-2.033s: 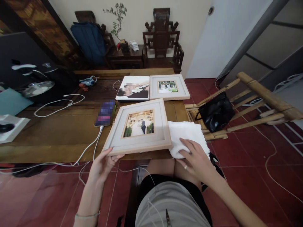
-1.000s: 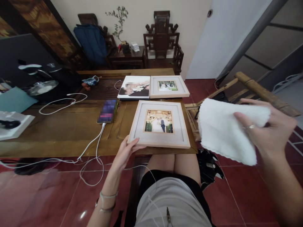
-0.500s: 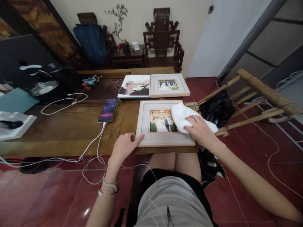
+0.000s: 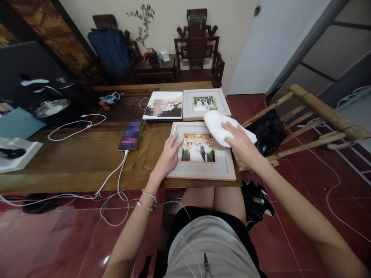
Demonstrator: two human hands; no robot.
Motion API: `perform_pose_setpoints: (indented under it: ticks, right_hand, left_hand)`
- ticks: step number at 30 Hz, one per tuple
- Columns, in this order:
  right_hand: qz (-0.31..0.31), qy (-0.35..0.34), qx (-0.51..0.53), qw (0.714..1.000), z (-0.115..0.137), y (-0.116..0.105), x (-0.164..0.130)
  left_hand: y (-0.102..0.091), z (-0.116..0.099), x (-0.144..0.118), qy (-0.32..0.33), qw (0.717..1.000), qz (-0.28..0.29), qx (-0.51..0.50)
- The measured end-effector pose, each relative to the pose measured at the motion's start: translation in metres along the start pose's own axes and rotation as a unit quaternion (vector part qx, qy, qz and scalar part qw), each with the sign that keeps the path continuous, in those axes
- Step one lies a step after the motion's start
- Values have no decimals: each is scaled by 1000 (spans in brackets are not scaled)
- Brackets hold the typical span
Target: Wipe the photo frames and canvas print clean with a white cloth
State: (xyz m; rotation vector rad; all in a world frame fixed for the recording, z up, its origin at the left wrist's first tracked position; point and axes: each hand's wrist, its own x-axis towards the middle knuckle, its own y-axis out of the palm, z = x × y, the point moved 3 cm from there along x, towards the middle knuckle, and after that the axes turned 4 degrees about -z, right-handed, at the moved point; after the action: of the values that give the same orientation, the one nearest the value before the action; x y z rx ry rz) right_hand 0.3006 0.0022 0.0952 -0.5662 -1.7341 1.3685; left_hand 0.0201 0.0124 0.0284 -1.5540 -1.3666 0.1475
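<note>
Right hand (image 4: 239,141) presses a bunched white cloth (image 4: 220,124) flat-fingered onto the near photo frame (image 4: 203,154)'s far right corner, left hand (image 4: 169,154) spread bracing its left border, wiping seemingly just begun.

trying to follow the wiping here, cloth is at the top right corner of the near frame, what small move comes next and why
Probably sweep the white cloth under the right hand down across the light wooden picture frame, since the left hand steadies its left side.
</note>
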Motion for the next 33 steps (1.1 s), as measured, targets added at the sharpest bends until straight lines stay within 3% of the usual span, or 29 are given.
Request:
perform_pose_setpoints:
  ticks: [4,7,10,14,17,22,29,33]
  right_hand:
    - [44,5,-44,998,0,21,35]
    - [102,-2,-54,993,17,32,33]
    - [127,-9,-42,991,44,24,4]
    - [158,-32,11,987,83,-5,-48]
    - [177,-37,51,982,97,-20,-68]
    - [152,-24,65,986,72,-4,-45]
    - [43,33,18,998,5,34,45]
    - [69,11,-22,997,0,46,69]
  left_hand:
    - [1,2,-7,-3,1000,2,-17]
    - [2,1,-8,-12,1000,-14,-19]
    - [4,-2,-8,-17,999,-26,-18]
    - [6,-3,-9,-30,999,-42,-9]
    - [8,-1,-9,-42,998,-53,-4]
    - [8,7,-3,-69,997,-31,-2]
    - [2,14,7,-36,999,17,-30]
    - [1,14,8,-50,999,7,-21]
